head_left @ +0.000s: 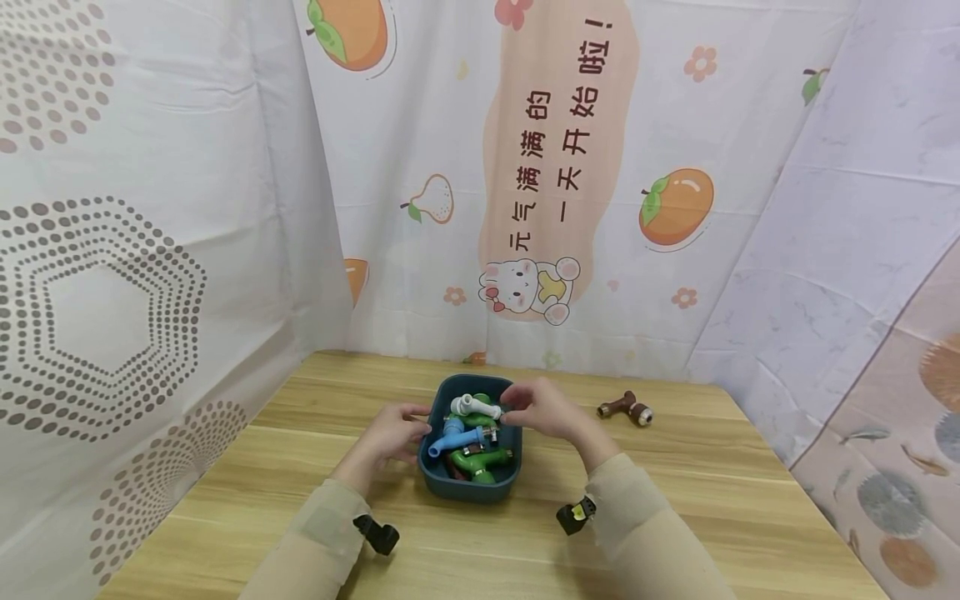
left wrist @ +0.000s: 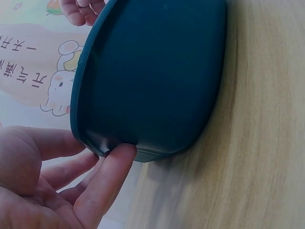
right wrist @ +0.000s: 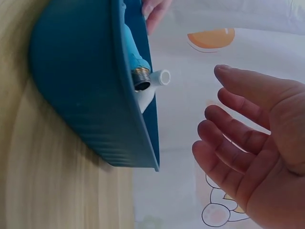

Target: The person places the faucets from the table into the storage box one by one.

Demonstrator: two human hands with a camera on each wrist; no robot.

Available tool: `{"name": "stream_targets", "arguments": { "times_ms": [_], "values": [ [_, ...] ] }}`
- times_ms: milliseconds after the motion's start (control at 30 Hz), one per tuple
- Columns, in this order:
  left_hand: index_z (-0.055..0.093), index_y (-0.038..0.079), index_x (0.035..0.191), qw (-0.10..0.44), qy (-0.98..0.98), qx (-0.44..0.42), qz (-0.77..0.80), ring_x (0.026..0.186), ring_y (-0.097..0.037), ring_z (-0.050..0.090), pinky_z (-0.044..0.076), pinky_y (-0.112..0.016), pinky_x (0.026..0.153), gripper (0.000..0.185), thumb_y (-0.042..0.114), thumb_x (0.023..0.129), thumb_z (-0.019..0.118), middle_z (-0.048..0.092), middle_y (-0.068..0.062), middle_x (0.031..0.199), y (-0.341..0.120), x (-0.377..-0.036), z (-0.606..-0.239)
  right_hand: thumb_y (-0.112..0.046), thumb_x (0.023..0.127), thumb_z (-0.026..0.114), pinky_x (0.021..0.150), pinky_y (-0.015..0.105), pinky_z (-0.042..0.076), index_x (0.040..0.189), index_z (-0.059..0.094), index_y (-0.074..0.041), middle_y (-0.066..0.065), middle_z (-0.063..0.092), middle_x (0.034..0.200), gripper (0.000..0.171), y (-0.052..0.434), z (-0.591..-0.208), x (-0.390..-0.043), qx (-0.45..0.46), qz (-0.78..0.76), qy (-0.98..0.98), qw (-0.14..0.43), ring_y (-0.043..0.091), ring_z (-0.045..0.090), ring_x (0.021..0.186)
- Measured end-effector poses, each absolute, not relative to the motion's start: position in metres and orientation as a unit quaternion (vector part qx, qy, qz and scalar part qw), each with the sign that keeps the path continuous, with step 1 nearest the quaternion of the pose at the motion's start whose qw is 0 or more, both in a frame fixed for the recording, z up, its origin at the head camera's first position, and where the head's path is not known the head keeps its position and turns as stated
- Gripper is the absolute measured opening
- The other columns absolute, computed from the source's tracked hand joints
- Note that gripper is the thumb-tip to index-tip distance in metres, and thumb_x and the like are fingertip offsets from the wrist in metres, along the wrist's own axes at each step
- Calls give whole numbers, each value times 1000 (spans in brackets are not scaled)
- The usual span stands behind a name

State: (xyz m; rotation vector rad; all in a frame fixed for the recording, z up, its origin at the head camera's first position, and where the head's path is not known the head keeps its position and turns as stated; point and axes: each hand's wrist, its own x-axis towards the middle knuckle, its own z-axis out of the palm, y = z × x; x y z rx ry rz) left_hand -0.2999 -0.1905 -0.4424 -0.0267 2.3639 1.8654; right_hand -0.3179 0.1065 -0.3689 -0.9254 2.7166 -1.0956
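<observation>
A dark teal bin (head_left: pixel 450 487) stands mid-table and holds a white tap (head_left: pixel 474 407), a blue tap (head_left: pixel 456 438) and a green tap (head_left: pixel 480 467). My left hand (head_left: pixel 416 429) lies against the bin's left side. In the left wrist view its straight fingers (left wrist: pixel 102 183) touch the lower edge of the bin wall (left wrist: pixel 157 81). My right hand (head_left: pixel 513 404) hovers over the bin's right rim, close to the white tap. In the right wrist view this hand (right wrist: pixel 224 133) is empty with relaxed fingers, beside the bin (right wrist: pixel 81 90), the blue tap's brass thread (right wrist: pixel 141 76) and the white tap (right wrist: pixel 159 77).
A brown tap (head_left: pixel 626 409) lies on the wooden table (head_left: pixel 675 517) to the right of the bin. Printed curtains close off the left, back and right sides. Black wrist cameras (head_left: pixel 377 533) sit on both sleeves.
</observation>
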Motion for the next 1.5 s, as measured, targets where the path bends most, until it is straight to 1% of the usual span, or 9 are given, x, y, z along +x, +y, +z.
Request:
{"name": "stream_targets", "arguments": {
  "times_ms": [67,133,300,400,533,800,1100,1300,1500],
  "values": [
    [61,-2,135,64,784,-8,617,90,-27,69,61,-42,58,42,4,93,65,66,-22,118,-191,-300,-442,-16,91,78,86,40,58,114,73,-6,8,72,108,26,109,-366,-317,-298,-362,883,30,20,65,99],
    [61,-1,135,65,784,-9,617,90,-27,69,61,-42,58,42,4,94,65,66,-21,118,-191,-299,-442,-17,91,78,85,38,57,114,73,-8,8,71,109,26,113,-363,-317,-291,-366,883,27,19,65,99],
    [61,-1,135,67,783,-12,618,91,-28,69,61,-42,59,41,4,94,65,66,-21,118,-190,-299,-442,-20,90,79,82,35,56,116,74,-11,1,71,106,28,121,-360,-319,-283,-371,884,12,18,62,97],
    [61,-1,135,66,784,-10,617,92,-28,68,61,-42,59,41,4,94,65,66,-21,118,-190,-298,-441,-21,90,78,81,37,56,118,74,-10,2,71,107,30,126,-360,-321,-284,-373,883,3,19,62,97],
    [62,-1,136,65,785,-10,616,92,-28,68,61,-42,59,41,3,95,65,66,-21,119,-190,-298,-441,-21,90,78,85,42,56,119,73,-9,9,71,113,31,133,-359,-323,-274,-382,883,-7,23,63,101],
    [62,-1,135,61,788,-11,612,93,-29,68,62,-42,59,41,3,94,65,66,-20,119,-189,-297,-440,-23,91,79,91,46,55,123,72,-11,6,70,119,35,147,-357,-326,-246,-400,883,-14,25,62,108],
    [61,0,136,64,790,-10,609,95,-30,68,61,-41,58,42,4,95,65,66,-21,119,-189,-298,-441,-24,92,77,95,51,54,127,70,-9,10,68,123,38,163,-355,-329,-234,-407,882,-31,30,62,113],
    [61,0,137,66,791,-12,609,96,-30,67,61,-41,59,42,5,96,64,65,-21,120,-190,-297,-440,-29,93,77,99,53,51,130,68,-10,10,67,126,43,174,-355,-332,-215,-407,887,-32,31,59,118],
    [60,0,137,66,790,-10,609,97,-31,68,61,-41,59,42,4,96,64,65,-21,120,-190,-297,-440,-27,93,76,99,54,50,130,66,-6,13,67,126,44,185,-358,-338,-216,-413,883,-51,33,60,117]
  ]
}}
